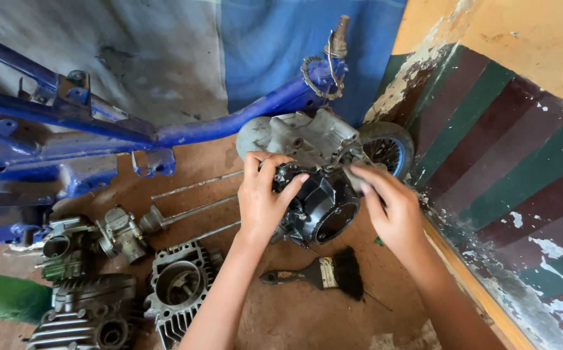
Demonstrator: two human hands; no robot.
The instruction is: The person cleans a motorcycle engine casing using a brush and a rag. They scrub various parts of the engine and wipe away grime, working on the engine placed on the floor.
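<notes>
Left hand [262, 198] grips the upper rim of the black engine case [323, 204], fingers [292, 183] curled and pressed onto its edge; the case sits on the brown floor [307, 317] against a grey engine block [307, 139], just below the blue motorcycle frame [184, 129]. Right hand [391, 210] rests on the case's right side, fingertips pressed together over a small part at the top edge, too hidden to identify. Near the wrists a black-bristled paintbrush [323, 273] lies on the floor; finned cylinder [178, 285], carburettor [123, 236] and long studs [194, 186] lie to the left, a small spoked wheel [388, 149] beside the striped wall [502, 168].
</notes>
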